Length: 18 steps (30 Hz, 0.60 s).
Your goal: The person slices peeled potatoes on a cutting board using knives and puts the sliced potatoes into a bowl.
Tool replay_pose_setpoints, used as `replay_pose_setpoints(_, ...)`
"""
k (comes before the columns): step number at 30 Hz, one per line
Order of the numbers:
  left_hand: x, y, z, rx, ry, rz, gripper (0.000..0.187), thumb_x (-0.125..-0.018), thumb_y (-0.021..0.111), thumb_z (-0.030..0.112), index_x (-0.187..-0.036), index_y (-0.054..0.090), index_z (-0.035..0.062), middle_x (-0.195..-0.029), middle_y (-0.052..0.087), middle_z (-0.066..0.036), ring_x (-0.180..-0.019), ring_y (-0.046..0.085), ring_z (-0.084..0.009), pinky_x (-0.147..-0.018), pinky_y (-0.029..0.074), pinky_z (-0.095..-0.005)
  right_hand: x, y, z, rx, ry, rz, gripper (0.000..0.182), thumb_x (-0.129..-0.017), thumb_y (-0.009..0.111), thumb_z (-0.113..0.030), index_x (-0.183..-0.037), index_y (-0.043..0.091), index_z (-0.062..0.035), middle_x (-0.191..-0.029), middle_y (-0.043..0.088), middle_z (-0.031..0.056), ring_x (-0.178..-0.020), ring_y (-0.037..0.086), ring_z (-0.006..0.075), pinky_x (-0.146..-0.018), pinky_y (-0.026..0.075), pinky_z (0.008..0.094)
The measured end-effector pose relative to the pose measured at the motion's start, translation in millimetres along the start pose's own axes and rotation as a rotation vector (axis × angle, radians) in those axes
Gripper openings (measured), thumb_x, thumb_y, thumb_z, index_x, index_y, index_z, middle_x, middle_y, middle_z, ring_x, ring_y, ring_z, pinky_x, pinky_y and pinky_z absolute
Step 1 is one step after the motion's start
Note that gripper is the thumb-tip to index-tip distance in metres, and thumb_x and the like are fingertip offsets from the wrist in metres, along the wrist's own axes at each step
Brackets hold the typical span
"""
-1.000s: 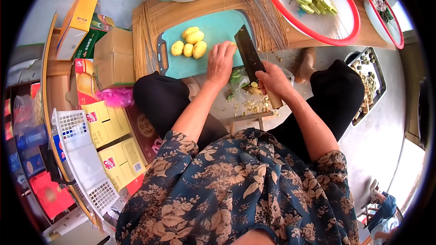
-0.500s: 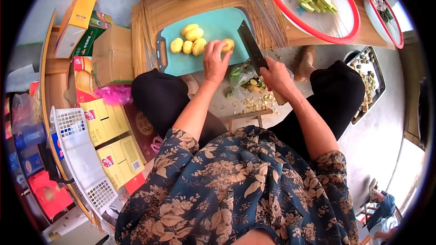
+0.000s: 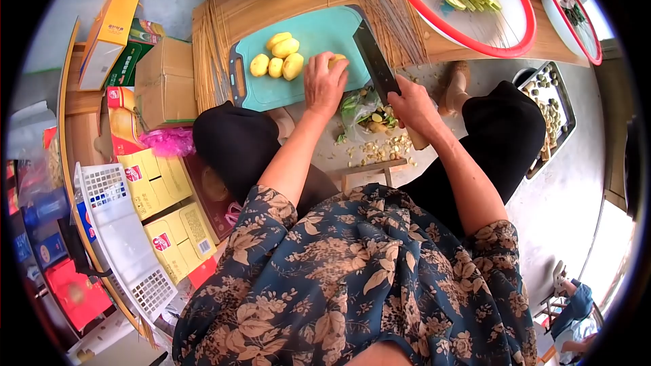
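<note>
Left hand (image 3: 324,83), fingers curled, pins a potato (image 3: 337,62) on my board (image 3: 319,34), upper centre; right hand (image 3: 412,105) grips the cleaver (image 3: 375,62) beside it. Slicing stage; next, a downward cut clear of fingertips.

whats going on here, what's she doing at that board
A seated person is cutting peeled potatoes on a teal cutting board set on a low wooden table. The left hand presses one potato down near the board's right edge, while the right hand grips a cleaver with its blade beside that potato. Four more peeled potatoes wait together on the board. Bamboo skewers lie across the table, and a red-rimmed basin holds sliced vegetables.
</note>
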<state>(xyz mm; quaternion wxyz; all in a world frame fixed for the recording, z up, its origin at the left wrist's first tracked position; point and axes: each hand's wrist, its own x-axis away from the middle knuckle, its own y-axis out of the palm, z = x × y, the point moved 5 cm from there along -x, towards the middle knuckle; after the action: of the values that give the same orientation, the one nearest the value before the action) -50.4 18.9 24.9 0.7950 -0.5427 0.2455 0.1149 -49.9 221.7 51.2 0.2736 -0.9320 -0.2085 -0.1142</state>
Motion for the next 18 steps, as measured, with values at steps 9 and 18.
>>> replay_pose_setpoints(9,-5,-22,19,0.168,-0.034,0.057,0.017,-0.077,0.079,0.013,-0.091,0.069,0.0118,-0.098,0.059,-0.004,-0.096,0.056,-0.0282,-0.083,0.044,-0.0413,4,-11,-5,-0.075,0.006,0.029,0.02,-0.088,0.053,-0.014,-0.098,0.058,0.0025,-0.069,0.066,0.0209,-0.054,0.067,0.0314,-0.062,0.055,0.0439)
replay_pose_setpoints(18,8,-23,3,0.288,-0.179,0.056,0.022,-0.08,0.075,0.007,-0.1,0.067,0.0084,-0.1,0.057,-0.01,-0.097,0.057,-0.0331,-0.083,0.047,-0.0433,7,-9,1,0.378,-0.201,0.181,0.019,-0.089,0.054,-0.016,-0.102,0.055,-0.0021,-0.076,0.066,0.027,-0.074,0.066,0.0459,-0.073,0.052,0.0563)
